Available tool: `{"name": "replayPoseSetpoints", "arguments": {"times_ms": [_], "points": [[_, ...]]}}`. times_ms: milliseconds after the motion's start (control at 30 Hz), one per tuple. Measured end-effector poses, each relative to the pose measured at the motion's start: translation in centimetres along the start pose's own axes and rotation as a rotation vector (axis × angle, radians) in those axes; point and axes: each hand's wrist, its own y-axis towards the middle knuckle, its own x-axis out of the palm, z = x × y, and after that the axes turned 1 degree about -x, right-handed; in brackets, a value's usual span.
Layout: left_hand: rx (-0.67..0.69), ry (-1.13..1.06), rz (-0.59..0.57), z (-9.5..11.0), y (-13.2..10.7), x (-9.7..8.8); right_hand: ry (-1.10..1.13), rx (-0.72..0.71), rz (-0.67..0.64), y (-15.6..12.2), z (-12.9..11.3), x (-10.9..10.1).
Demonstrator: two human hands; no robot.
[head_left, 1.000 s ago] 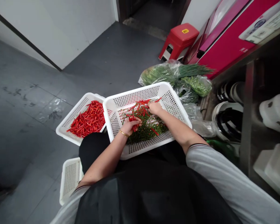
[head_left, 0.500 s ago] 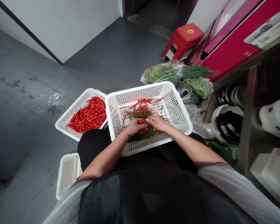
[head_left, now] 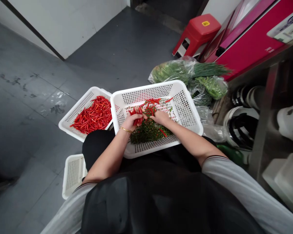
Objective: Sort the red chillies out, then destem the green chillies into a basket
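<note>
Head view shows, mid-frame, the left hand (head_left: 131,122) clutching red chilies (head_left: 138,121) over the white basket (head_left: 146,87), the right hand (head_left: 162,117) with its grip unclear, the chilies likely light, slick and best pinched near one end.

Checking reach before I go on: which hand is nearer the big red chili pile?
Left. The left hand is to the right of the red chili pile, inside the lap basket; the right hand is in that basket too, but farther right.
</note>
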Motion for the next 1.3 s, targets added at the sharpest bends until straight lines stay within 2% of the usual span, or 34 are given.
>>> {"name": "replayPoseSetpoints", "arguments": {"times_ms": [67,167,233,300,367,500,567,600,667,700,767,800,867,933,1000,1067,1167,1233,1300], "points": [[0.021,0.047,0.093,0.1,0.1,-0.3,0.029,0.008,-0.004,0.5,-0.2,0.3],[-0.114,0.127,0.214,-0.9,0.5,-0.2,0.111,-0.074,0.018,-1.4,0.3,0.1],[-0.201,0.168,0.216,-1.9,0.8,0.2,0.176,-0.201,0.076,-3.6,0.8,-0.2],[-0.189,0.216,0.177,-2.8,1.1,0.7,0.285,-0.311,0.082,-5.5,0.7,-0.4],[-0.052,0.345,0.168,-3.4,1.1,1.1,0.496,-0.305,-0.038,-6.7,0.3,-0.5],[0.410,0.775,0.220,-3.3,0.3,1.5,0.999,-0.113,-0.358,-6.9,-1.1,-0.8],[0.545,0.913,0.176,-2.8,-0.3,1.6,1.061,-0.112,-0.429,-6.3,-1.5,-1.2],[0.573,0.935,0.154,-2.5,-0.5,1.7,1.003,-0.125,-0.448,-5.9,-1.5,-1.5],[0.543,0.853,0.163,-1.9,-0.7,1.8,0.713,-0.139,-0.394,-4.4,-1.0,-2.2],[0.483,0.744,0.198,-1.6,-0.6,1.8,0.514,-0.132,-0.300,-3.3,-0.5,-2.7],[0.281,0.437,0.273,-1.0,-0.1,1.6,0.151,-0.093,-0.039,-0.7,1.0,-3.5],[0.157,0.281,0.287,-0.8,0.2,1.4,0.041,-0.064,0.074,0.7,1.9,-3.8],[-0.064,0.062,0.258,-0.4,0.9,1.1,-0.037,-0.028,0.185,3.2,3.4,-4.0],[-0.178,-0.012,0.218,-0.3,1.5,1.0,-0.036,-0.021,0.199,4.6,4.3,-3.6],[-0.200,-0.022,0.237,-0.6,2.1,1.2,-0.018,-0.035,0.218,4.5,4.7,-3.0],[-0.207,-0.024,0.282,-1.2,2.9,1.6,0.045,-0.110,0.249,3.0,4.4,-2.4],[-0.226,-0.011,0.271,-2.4,3.7,2.4,0.229,-0.348,0.226,-0.7,3.2,-1.4],[-0.126,0.072,0.263,-2.8,3.6,3.1,0.437,-0.386,0.134,-2.9,2.0,-0.7],[0.067,0.262,0.264,-2.8,2.8,3.6,0.702,-0.286,-0.016,-4.2,1.2,0.0]]}}
